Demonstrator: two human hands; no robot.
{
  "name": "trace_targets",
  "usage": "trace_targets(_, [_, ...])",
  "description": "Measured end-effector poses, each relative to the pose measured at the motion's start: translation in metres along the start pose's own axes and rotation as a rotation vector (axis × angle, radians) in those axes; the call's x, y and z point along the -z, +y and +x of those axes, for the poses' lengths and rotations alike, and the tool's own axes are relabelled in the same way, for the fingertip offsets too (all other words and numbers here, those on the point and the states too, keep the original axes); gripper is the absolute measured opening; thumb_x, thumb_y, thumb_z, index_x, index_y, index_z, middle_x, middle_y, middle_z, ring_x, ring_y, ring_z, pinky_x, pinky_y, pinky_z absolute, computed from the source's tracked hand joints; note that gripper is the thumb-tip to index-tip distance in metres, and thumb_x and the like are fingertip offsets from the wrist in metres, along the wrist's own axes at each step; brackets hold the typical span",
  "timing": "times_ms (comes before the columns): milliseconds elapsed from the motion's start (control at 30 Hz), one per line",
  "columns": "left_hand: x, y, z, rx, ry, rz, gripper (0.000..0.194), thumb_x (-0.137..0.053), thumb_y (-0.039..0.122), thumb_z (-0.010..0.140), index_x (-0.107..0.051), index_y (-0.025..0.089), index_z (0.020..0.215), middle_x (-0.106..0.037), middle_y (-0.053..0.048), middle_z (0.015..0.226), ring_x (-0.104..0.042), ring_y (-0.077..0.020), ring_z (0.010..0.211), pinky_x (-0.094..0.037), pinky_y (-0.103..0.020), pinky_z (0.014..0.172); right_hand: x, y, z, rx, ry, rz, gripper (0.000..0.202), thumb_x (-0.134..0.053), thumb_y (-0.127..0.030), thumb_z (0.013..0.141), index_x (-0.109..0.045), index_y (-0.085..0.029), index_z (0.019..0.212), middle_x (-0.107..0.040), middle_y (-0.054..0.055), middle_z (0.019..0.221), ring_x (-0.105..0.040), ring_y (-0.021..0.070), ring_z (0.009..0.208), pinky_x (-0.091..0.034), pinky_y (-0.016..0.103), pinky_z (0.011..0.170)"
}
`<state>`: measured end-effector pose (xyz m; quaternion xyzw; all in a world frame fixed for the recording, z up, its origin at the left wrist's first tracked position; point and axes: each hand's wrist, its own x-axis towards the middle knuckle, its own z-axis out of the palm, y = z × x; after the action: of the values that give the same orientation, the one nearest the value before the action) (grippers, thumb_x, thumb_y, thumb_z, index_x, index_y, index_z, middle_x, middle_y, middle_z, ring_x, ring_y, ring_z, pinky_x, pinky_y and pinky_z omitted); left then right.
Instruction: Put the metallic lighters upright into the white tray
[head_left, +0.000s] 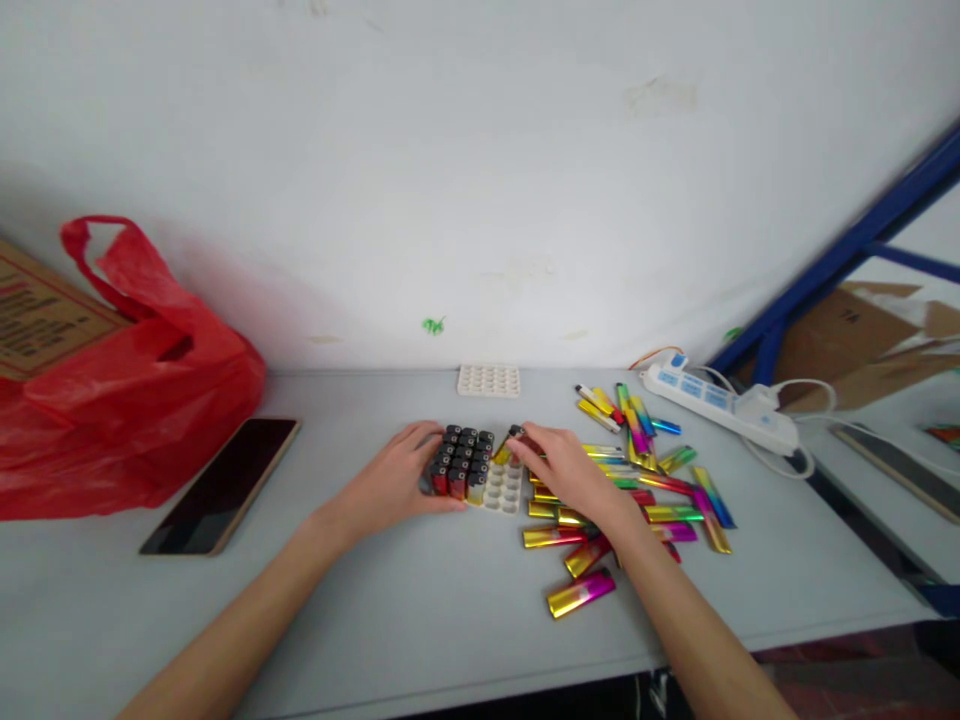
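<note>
A white tray with round holes [504, 488] lies mid-table, its left part filled with several upright lighters [461, 462] with black tops. My left hand [401, 470] is wrapped round the left side of this block, its thumb along the front edge. With my right hand [559, 465] I pinch a yellow lighter [502, 453] with a black top, tilted over the back of the tray's open holes. Many shiny coloured lighters [581, 592] lie loose on the table, beside and beneath my right forearm.
A second white holed tray [488, 380] lies by the wall. On the left are a dark phone [221, 487], a red plastic bag [127, 400] and a cardboard box [49, 315]. A white power strip [720, 403] with cables sits at the back right, near a blue metal frame [840, 255].
</note>
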<state>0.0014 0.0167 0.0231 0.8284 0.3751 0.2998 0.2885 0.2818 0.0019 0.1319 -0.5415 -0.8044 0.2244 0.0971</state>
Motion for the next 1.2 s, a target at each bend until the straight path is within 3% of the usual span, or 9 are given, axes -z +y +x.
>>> trace_targets(167, [-0.001,-0.003,-0.001,0.006,-0.005,0.007,0.08,-0.094,0.071,0.076,-0.073,0.02,0.135,-0.071,-0.018,0.144,-0.066,-0.041,0.139,-0.054,-0.058,0.124,-0.004,-0.004,0.0,0.053,-0.045,-0.14,0.026,-0.059,-0.035,0.116,-0.066,-0.022,0.094,-0.074,0.005,0.089,-0.068,0.0221,0.083,-0.047,0.032,0.08])
trace_targets(267, [-0.002,-0.004,-0.002,0.015,0.001,0.01,0.08,-0.094,0.071,0.076,-0.073,0.021,0.135,-0.07,-0.019,0.145,-0.066,-0.0413,0.139,-0.053,-0.059,0.124,-0.001,-0.004,-0.001,0.041,-0.052,-0.151,0.019,-0.064,-0.037,0.114,-0.072,-0.02,0.108,-0.076,0.005,0.091,-0.07,0.0231,0.085,-0.049,0.034,0.083])
trace_targets(400, [-0.002,-0.003,-0.001,0.017,-0.005,0.003,0.08,-0.093,0.073,0.075,-0.073,0.02,0.132,-0.071,-0.02,0.144,-0.067,-0.0421,0.136,-0.055,-0.059,0.121,0.021,0.011,-0.009,-0.031,-0.05,-0.019,0.022,-0.068,-0.036,0.111,-0.072,-0.021,0.127,-0.078,0.003,0.093,-0.073,0.0218,0.084,-0.053,0.033,0.083])
trace_targets(500, [-0.002,-0.001,0.0,0.009,0.004,-0.003,0.08,-0.094,0.074,0.075,-0.074,0.021,0.131,-0.071,-0.018,0.144,-0.067,-0.0418,0.137,-0.055,-0.058,0.122,0.039,0.027,-0.017,-0.076,-0.022,-0.054,0.024,-0.072,-0.027,0.106,-0.073,-0.022,0.13,-0.081,0.007,0.108,-0.076,0.025,0.101,-0.055,0.038,0.094])
trace_targets(600, [-0.001,0.0,0.001,0.003,0.015,-0.013,0.078,-0.094,0.072,0.074,-0.074,0.022,0.131,-0.071,-0.017,0.144,-0.067,-0.0411,0.137,-0.055,-0.057,0.123,0.047,0.033,-0.021,-0.072,-0.058,-0.078,0.025,-0.079,-0.026,0.101,-0.077,-0.022,0.125,-0.081,0.01,0.124,-0.073,0.029,0.118,-0.053,0.043,0.105])
trace_targets(700, [0.0,0.001,0.001,0.009,0.012,-0.009,0.078,-0.095,0.072,0.074,-0.075,0.021,0.13,-0.072,-0.017,0.144,-0.068,-0.0412,0.136,-0.055,-0.058,0.122,0.045,0.03,-0.019,-0.065,-0.149,-0.06,0.019,-0.084,-0.025,0.096,-0.079,-0.02,0.114,-0.08,0.009,0.115,-0.074,0.0272,0.108,-0.055,0.04,0.099])
trace_targets(833, [-0.001,-0.002,0.0,0.01,0.01,-0.007,0.082,-0.094,0.074,0.073,-0.074,0.02,0.131,-0.071,-0.019,0.143,-0.067,-0.0416,0.137,-0.055,-0.057,0.123,0.037,0.024,-0.016,-0.078,-0.169,-0.08,0.01,-0.084,-0.023,0.097,-0.079,-0.02,0.105,-0.078,0.006,0.103,-0.072,0.0244,0.096,-0.054,0.036,0.089])
trace_targets(1067, [-0.002,-0.004,-0.003,-0.013,0.001,0.042,0.084,-0.09,0.076,0.077,-0.072,0.016,0.133,-0.07,-0.022,0.145,-0.066,-0.042,0.138,-0.055,-0.058,0.122,0.036,0.02,-0.018,-0.142,-0.169,-0.146,0.014,-0.073,-0.025,0.106,-0.081,-0.018,0.115,-0.074,0.01,0.115,-0.072,0.0252,0.105,-0.053,0.039,0.1])
trace_targets(1200, [0.0,-0.003,-0.002,-0.011,-0.004,0.046,0.081,-0.094,0.071,0.076,-0.072,0.018,0.133,-0.07,-0.02,0.146,-0.067,-0.0405,0.138,-0.057,-0.055,0.12,0.035,0.017,-0.015,-0.167,-0.194,-0.176,0.014,-0.074,-0.02,0.103,-0.081,-0.018,0.115,-0.074,0.011,0.119,-0.072,0.0273,0.113,-0.054,0.04,0.105])
